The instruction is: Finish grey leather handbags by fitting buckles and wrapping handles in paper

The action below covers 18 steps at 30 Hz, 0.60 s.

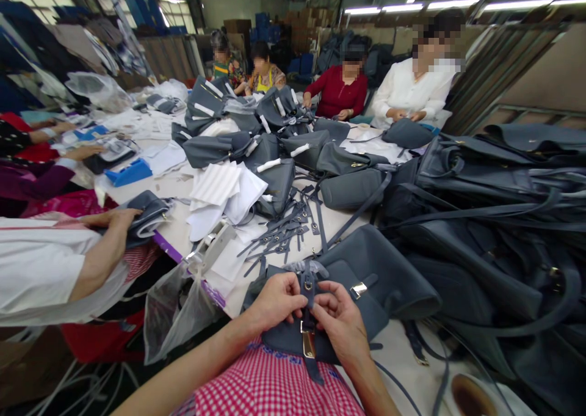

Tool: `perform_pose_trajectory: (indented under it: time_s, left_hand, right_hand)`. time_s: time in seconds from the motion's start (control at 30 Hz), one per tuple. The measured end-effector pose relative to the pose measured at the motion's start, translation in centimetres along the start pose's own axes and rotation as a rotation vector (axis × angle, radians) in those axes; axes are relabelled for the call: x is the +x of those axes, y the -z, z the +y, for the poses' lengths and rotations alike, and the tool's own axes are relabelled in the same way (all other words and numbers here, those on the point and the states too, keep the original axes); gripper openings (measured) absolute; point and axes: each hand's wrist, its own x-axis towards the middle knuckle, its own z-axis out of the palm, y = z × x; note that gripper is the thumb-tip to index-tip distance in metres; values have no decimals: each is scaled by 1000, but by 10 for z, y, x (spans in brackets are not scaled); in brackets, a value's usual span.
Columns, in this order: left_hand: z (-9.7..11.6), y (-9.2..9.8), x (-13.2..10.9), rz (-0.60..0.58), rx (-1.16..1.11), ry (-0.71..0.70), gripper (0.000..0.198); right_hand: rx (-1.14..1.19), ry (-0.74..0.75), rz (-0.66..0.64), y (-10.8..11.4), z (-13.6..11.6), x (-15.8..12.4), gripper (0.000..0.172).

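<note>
A grey-blue leather bag (366,275) lies at the table's near edge, over my lap. My left hand (274,300) and my right hand (341,318) are both pinched on a narrow grey strap (307,288) with a metal ring, standing up at the bag's front. Below the strap hangs a gold buckle (308,343). A silver clasp (358,290) sits on the bag's flap just right of my right hand. Loose grey strap pieces (284,233) lie scattered just beyond the bag.
A tall heap of finished dark bags (499,220) fills the right. More grey bags (274,135) and white paper (224,190) cover the table's middle. Several people sit around the table; a person's arm (101,251) works at my left. A plastic bag (178,312) hangs off the edge.
</note>
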Motion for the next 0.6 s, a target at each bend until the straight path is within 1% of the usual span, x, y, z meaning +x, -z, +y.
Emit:
perform_pose_trajectory:
  time_s: [0.17,0.27,0.33,0.43,0.47,0.5,0.53,0.6]
  left_hand:
    - [5,3,2,-48,29,-12,15]
    - [7,0,0,-33,64,-57,18]
    - [9,-4,-3,30,146,-140,20]
    - [10,-10,-8,187,402,-363,22]
    - [9,-11,-9,216,461,-413,22]
    - [8,-11,-9,218,476,-428,20]
    - [7,-10,-9,195,440,-408,19]
    - [2,-8,-8,113,292,-324,16]
  right_hand:
    - [15,-10,2,0,0,-1,54]
    - [83,-66,11,0,-1,-3,53]
    - [176,-127,41,0,-2,-5,52]
    - [294,-195,87,0,-6,-8,57]
    - [306,-202,93,0,-8,-10,58]
    - [303,-202,91,-1,-9,-11,59]
    - [286,-194,85,-1,-10,-12,58]
    - [230,-158,66,-1,-9,-13,55]
